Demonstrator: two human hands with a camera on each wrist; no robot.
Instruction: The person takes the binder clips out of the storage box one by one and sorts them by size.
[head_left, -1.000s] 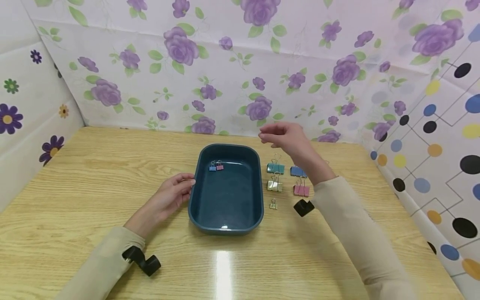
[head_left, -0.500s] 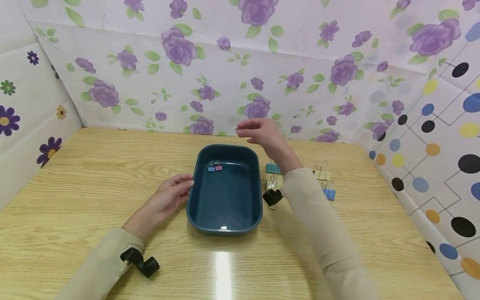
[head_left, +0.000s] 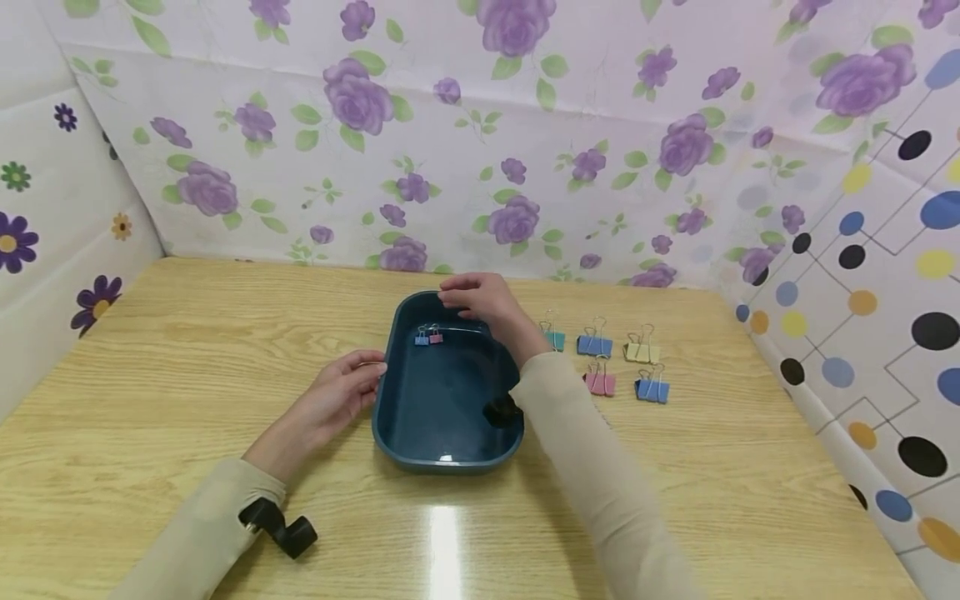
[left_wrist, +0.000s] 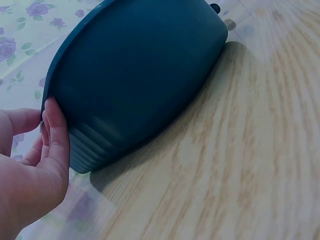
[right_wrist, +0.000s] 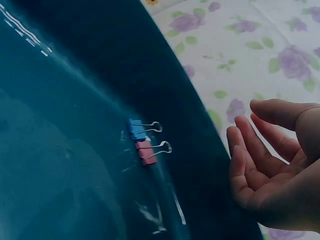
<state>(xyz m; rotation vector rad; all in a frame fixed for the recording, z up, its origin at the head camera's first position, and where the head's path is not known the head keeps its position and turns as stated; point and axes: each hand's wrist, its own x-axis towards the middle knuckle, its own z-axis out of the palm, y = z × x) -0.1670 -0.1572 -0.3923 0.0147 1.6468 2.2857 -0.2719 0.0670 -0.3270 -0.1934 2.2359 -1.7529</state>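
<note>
A dark teal plastic tub (head_left: 442, 417) stands on the table, with a small blue binder clip (head_left: 422, 339) and a small pink binder clip (head_left: 436, 338) side by side near its far left corner. My left hand (head_left: 341, 392) pinches the tub's left rim between thumb and fingers, as the left wrist view also shows. Over the far right part of the tub hovers my right hand (head_left: 487, 307). Its fingers are loosely bent with nothing visible between them, and the right wrist view shows that hand (right_wrist: 275, 165) apart from the two clips.
Right of the tub stand larger binder clips: teal (head_left: 555, 341), blue (head_left: 595, 346), pale yellow (head_left: 642, 352), pink (head_left: 600, 383) and another blue clip (head_left: 652, 390). My right sleeve (head_left: 577, 450) hides part of that area. Flowered cloth (head_left: 300, 150) hangs behind the wooden table (head_left: 187, 350).
My right hand has moved left and then lower, from above the clips on the right to over the tub. My left hand has stayed at the rim.
</note>
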